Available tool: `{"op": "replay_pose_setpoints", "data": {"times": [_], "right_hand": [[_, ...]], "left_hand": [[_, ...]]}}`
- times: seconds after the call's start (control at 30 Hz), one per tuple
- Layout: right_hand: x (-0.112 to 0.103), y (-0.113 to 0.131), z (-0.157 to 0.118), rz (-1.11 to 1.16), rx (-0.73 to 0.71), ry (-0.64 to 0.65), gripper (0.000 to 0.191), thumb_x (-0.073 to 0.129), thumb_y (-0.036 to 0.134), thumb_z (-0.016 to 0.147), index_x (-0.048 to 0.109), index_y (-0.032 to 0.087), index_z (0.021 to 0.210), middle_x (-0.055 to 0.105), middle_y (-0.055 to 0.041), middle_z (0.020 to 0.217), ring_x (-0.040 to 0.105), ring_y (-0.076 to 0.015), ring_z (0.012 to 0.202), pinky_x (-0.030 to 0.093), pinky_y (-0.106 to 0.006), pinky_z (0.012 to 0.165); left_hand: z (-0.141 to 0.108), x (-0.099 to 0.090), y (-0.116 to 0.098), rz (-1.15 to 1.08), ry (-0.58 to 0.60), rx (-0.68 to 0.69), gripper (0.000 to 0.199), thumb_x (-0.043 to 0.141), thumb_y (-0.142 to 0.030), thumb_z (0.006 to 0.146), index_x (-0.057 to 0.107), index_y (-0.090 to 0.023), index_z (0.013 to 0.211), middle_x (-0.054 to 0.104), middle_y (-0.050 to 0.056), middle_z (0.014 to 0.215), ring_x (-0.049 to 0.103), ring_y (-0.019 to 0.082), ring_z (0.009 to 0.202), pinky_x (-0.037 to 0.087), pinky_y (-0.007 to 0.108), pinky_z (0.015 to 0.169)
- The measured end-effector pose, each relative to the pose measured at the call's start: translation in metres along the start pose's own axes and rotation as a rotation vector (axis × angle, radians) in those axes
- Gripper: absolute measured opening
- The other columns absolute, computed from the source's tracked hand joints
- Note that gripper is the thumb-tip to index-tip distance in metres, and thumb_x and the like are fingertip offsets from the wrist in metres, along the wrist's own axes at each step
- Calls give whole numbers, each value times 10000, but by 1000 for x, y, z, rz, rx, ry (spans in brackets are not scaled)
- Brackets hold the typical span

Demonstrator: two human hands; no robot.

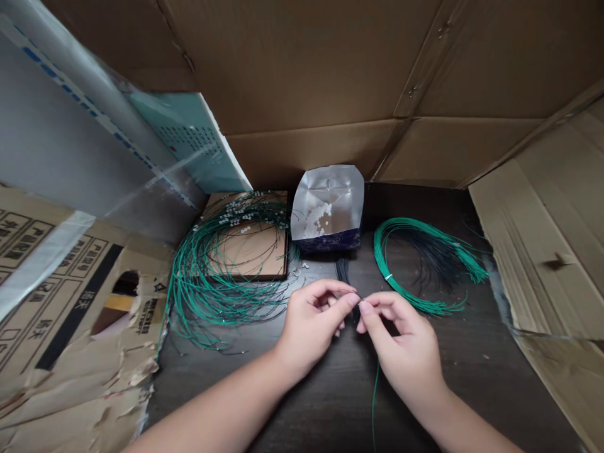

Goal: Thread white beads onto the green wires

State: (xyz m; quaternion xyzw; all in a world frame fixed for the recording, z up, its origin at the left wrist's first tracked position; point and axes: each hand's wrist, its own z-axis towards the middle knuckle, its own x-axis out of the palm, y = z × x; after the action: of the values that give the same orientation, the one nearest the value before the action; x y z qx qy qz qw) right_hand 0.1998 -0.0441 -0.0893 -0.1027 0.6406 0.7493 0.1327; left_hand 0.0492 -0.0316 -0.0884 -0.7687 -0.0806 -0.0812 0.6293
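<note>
My left hand [311, 321] is closed in a pinch, thumb against index finger. Its fingertips nearly meet those of my right hand [406, 340], which pinches too. Whatever lies between the left fingertips is too small to make out. From beneath the right hand a thin green wire [374, 402] runs down toward the table's near edge. Just behind the fingertips lies a bundle of black wires [342, 270], partly hidden by the hands. Beyond it stands an open silver pouch [337, 217] holding small white pieces [319, 220].
A loose coil of green and black wires [202, 314] with white pieces spreads over a cardboard board [267, 251] at left. Another tied green wire coil [384, 251] lies at right. Cardboard walls [306, 69] enclose the dark table [472, 377]; a torn carton [70, 327] stands left.
</note>
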Motion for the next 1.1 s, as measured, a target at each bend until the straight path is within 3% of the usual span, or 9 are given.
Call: {"op": "replay_pose_setpoints", "data": {"times": [0.27,0.43,0.6,0.77,0.87,0.97,1.1], "right_hand": [[5,-2,0,137,108,-12,256,700,432,928,680,191,843,656,4,554,638,-137,501,484,-204,468],[7,-4,1,224,131,7,278,717,451,923,675,187,844,633,17,535,602,-118,487,467,-190,475],[9,-3,0,306,128,-13,302,747,473,916,676,190,840,646,16,544,629,-120,504,506,-197,511],[10,-3,0,392,164,32,333,779,501,892,668,196,817,699,-8,572,708,-158,560,571,-236,568],[10,-2,1,416,189,81,382,795,529,870,635,199,760,731,-33,589,733,-180,575,597,-265,599],[9,-5,2,385,202,129,413,794,557,856,612,206,740,752,-52,604,730,-189,567,586,-274,590],[0,-12,4,214,144,210,381,757,552,886,637,210,768,767,-56,638,706,-188,552,543,-270,556]], "left_hand": [[2,0,-1,64,1,93,199,835,-327,797,768,-142,822,660,4,657,504,71,506,390,196,487],[1,-3,-4,105,8,220,126,858,-276,777,817,-158,761,795,111,983,665,131,729,496,223,606],[1,-2,-6,-83,98,101,135,869,-301,791,848,-168,796,824,116,961,645,109,614,493,216,529],[2,0,-9,-181,95,-4,255,932,-388,719,846,-153,770,826,124,945,590,78,517,424,195,449],[4,-2,-9,-199,134,-76,350,938,-459,698,835,-131,763,806,113,822,579,84,496,384,188,434],[7,-4,-7,-190,164,-133,397,950,-482,673,825,-116,758,763,83,701,535,72,475,346,186,438],[11,-8,-4,-240,148,-163,420,999,-462,584,805,-118,726,779,84,777,592,96,572,430,212,538]]}}
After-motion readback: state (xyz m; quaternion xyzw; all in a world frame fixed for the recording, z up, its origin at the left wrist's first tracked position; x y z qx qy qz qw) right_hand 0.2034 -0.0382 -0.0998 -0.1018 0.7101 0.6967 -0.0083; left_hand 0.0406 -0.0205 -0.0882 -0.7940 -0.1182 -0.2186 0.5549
